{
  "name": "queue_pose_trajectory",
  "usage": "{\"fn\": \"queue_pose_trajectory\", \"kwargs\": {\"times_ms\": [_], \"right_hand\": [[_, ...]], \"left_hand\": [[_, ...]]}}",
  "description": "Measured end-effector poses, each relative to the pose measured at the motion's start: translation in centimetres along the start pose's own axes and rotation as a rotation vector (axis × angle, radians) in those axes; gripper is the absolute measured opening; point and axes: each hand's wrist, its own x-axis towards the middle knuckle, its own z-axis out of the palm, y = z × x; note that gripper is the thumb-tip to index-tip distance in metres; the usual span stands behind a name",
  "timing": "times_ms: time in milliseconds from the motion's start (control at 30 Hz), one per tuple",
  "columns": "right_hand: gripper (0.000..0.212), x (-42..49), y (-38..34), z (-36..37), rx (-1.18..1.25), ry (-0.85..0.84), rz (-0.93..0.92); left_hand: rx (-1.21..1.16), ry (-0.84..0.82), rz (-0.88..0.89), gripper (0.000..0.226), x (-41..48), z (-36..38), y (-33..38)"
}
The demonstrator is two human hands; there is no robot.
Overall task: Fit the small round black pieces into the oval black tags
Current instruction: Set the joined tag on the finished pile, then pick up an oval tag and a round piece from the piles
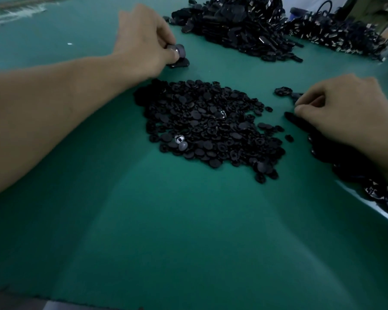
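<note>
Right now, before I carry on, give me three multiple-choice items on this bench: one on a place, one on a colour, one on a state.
1. Where does the pile of small round pieces lie?
A. On the mat between the two hands
B. In a bin at the far left
C. In a tray at the near edge

2. What colour is the mat?
A. Red
B. Green
C. White

3. What is the left hand doing?
A. Lying flat and open on the mat
B. Gripping a round piece just above a black tag
C. Holding scissors

Answers:
1 A: the heap sits mid-mat, with the left hand behind it and the right hand beside it.
2 B: the whole work surface is green.
3 B: its fingers curl round the piece over the tag.
</note>
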Motion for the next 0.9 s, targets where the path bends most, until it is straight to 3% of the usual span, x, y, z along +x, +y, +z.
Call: {"fn": "queue_pose_trajectory", "kwargs": {"times_ms": [200, 433, 533, 567, 733, 900], "right_hand": [[0.005, -0.5, -0.6, -0.4, 0.001, 0.026, 0.027], [0.022, -1.2, -1.7, -1.0, -0.039, 0.158, 0.064], [0.027, -1.4, -2.2, -1.1, 0.01, 0.194, 0.053], [0.029, -1.4, -2.2, -1.0, 0.028, 0.204, 0.038], [0.03, -1.6, -2.8, -0.7, 0.164, 0.252, -0.101], [0.029, -1.6, -3.6, -0.4, 0.435, 0.307, -0.255]], "left_hand": [[0.052, -0.009, -0.013, 0.024, 0.2, 0.0, -0.1], [0.11, -0.03, -0.007, 0.03, -0.1, 0.0, 0.1], [0.1, -0.033, 0.015, 0.012, -0.9, -0.2, 1.0], [0.078, -0.037, 0.033, 0.003, -1.2, -0.2, 1.5], [-0.062, -0.068, 0.17, 0.006, -2.2, -0.1, 4.6], [-0.211, -0.171, 0.34, 0.018, -3.8, 0.2, 6.9]]}}
